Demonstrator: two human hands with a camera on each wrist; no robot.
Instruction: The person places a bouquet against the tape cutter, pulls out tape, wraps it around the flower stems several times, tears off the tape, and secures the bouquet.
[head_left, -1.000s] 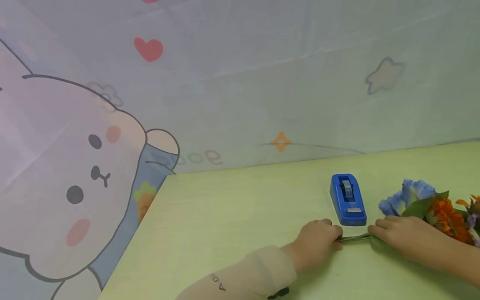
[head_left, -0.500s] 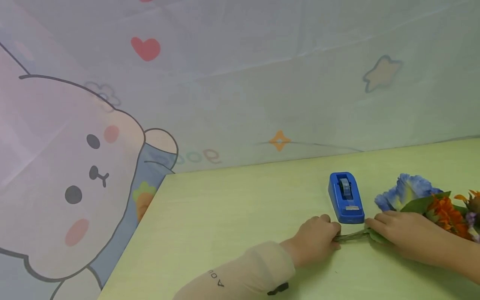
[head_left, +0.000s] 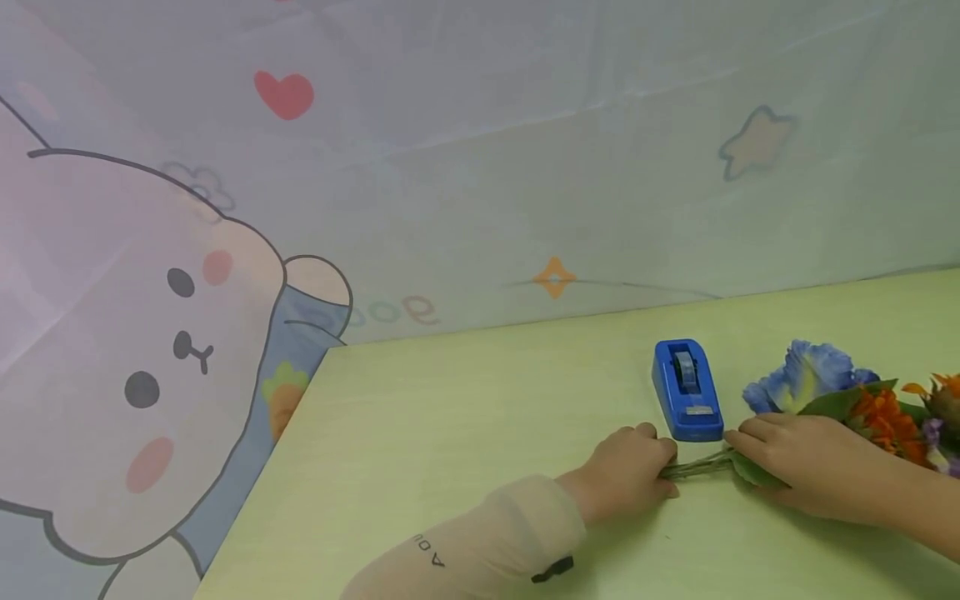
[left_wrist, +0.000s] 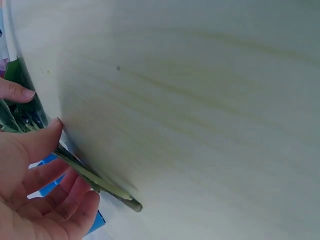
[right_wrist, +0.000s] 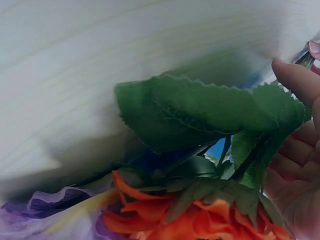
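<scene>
A bunch of flowers lies along the right of the head view, with a blue flower [head_left: 810,375] and an orange flower [head_left: 888,425]. Its thin green stems [head_left: 699,467] run left between the two hands. The left hand [head_left: 628,471] pinches them near their cut ends; in the left wrist view, stem ends [left_wrist: 112,189] stick out past its fingers. Closer to the blooms, the right hand [head_left: 810,462] grips the bunch. A serrated leaf [right_wrist: 200,107], an orange flower [right_wrist: 190,215] and a purple flower [right_wrist: 65,212] fill its wrist view. Some right fingertips are hidden behind leaves.
A blue tape dispenser [head_left: 686,392] with a roll of clear tape stands just behind the hands. The pale yellow-green tabletop [head_left: 450,417] stretches left and ends at a slanted edge. A printed cloth [head_left: 480,192] with a cartoon animal hangs behind it.
The head view has shifted slightly. Both hands keep their hold. The stems between them look a little more spread, and more leaf shows under the right hand.
</scene>
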